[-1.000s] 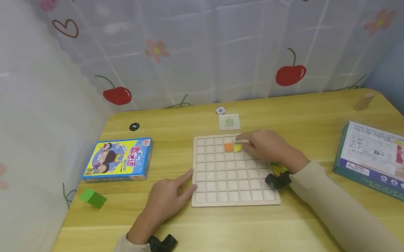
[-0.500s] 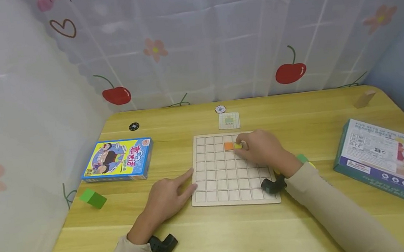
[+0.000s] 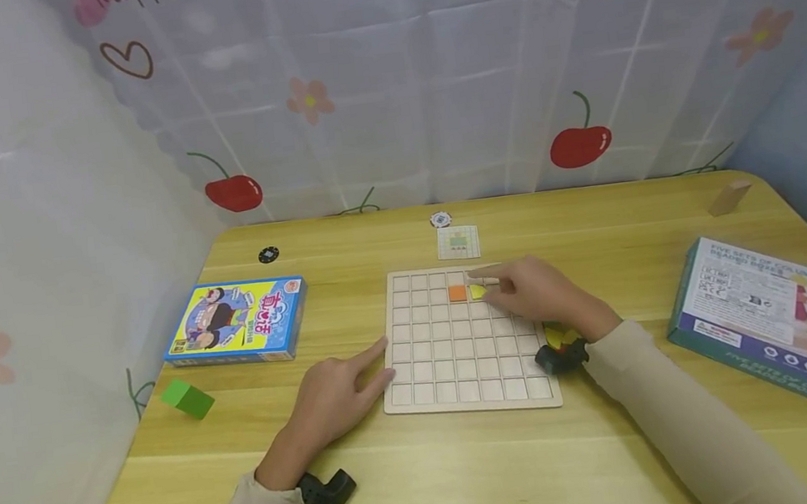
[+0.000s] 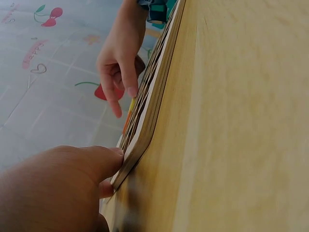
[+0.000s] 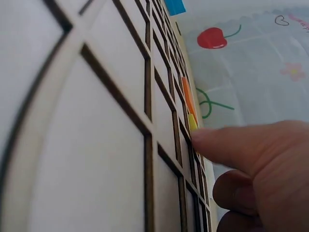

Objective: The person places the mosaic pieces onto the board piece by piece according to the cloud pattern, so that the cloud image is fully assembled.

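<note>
A wooden grid board [image 3: 471,408] with square cells lies on the table. My left hand [image 3: 327,404] touches its left edge with the thumb and forefinger spread, as the left wrist view [image 4: 104,162] also shows. An orange square tile [image 3: 457,293] sits in a cell of the second row from the far edge. Right beside it is a yellow piece [image 3: 477,292], partly hidden by my right hand [image 3: 540,290]. In the right wrist view, my thumb tip meets the yellow piece [image 5: 193,122]. My right forefinger stretches out over the board, apart from the thumb.
A small pattern card [image 3: 458,243] and a white chip [image 3: 441,220] lie beyond the board. Left are a blue game box [image 3: 234,323], a green block [image 3: 188,398] and a black chip [image 3: 269,254]. Yellow pieces [image 3: 556,337] show under my right wrist; a large box [image 3: 784,331] is right.
Half a second ago my right thumb and forefinger were close together at the yellow piece; now the forefinger is stretched away. The yellow piece sits slightly further right than a second ago. My left hand stays put.
</note>
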{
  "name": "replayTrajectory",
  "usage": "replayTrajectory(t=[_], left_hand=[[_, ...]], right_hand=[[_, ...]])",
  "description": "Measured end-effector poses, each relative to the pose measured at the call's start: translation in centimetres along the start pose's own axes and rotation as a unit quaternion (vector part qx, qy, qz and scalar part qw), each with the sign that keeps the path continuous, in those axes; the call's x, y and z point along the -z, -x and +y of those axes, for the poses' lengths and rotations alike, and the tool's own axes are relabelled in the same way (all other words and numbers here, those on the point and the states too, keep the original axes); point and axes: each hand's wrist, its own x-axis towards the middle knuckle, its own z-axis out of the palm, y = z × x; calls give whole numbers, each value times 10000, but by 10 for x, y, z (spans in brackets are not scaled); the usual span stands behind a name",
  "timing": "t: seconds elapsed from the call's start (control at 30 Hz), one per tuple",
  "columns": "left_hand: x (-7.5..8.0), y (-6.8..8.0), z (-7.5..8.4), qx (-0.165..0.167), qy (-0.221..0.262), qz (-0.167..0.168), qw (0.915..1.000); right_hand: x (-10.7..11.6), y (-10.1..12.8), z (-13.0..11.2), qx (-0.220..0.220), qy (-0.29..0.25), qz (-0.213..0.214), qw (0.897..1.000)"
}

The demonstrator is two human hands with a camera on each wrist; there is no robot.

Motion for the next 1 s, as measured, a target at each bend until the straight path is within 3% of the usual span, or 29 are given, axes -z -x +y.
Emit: replayTrajectory(t=[0.23,0.5,0.8,1.0], left_hand=[[1,0,1,64,16,-27,10000],[-1,0,0,42,17,-32,10000],[-1,-1,0,41,27,-28,10000],[-2,0,-1,42,8,-22,10000]], right_hand=[[-1,-1,-5,88,194,266,9994],[-8,-1,-11,-175,406,690,9966],[-13,1,-15,-161,211,967,9950],[-6,6,-10,-549,166,1189,9913]])
